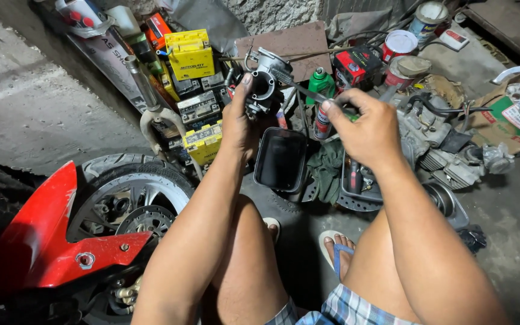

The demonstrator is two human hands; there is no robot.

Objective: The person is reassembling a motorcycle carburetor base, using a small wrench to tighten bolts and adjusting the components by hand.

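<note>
My left hand (240,120) holds up a grey metal carburetor (264,84), its round bore facing me. My right hand (365,123) grips the green handle of a brush; the brush's bristled head (285,77) lies against the carburetor's upper right side. Both hands are raised above my knees, over a black rectangular tray (280,159) on the floor.
A red motorcycle fender (37,241) and front wheel (130,198) stand at lower left. Yellow and black batteries (191,57) are stacked behind. An engine block (437,141) lies at right, cans (399,45) behind it, and a tray of small parts (359,180) near my foot.
</note>
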